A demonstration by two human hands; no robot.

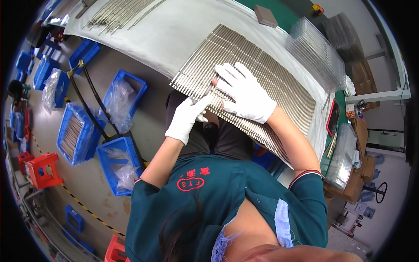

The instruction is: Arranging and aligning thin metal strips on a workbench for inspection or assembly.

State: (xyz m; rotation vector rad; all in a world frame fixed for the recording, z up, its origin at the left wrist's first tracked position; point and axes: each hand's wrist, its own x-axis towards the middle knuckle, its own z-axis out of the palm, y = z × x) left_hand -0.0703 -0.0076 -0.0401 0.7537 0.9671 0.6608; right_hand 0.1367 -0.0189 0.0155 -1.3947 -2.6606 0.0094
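A broad row of thin silvery metal rods point(270, 65) lies side by side on a white-covered table. My right hand point(248, 94), in a white glove with some bare fingertips, rests flat on the rods with its fingers spread. At the near edge of the row, my left hand point(187, 117), also gloved, is closed with thumb and finger at the end of a metal rod. Its lower fingers curl beneath the edge and are partly hidden.
More loose rods point(118, 15) lie at the table's far left. Stacked clear plastic trays point(315, 54) and a small grey-brown block point(265, 16) stand at the back. On the floor at left are blue crates point(115, 163), a black-handled cart and a red stool point(43, 170).
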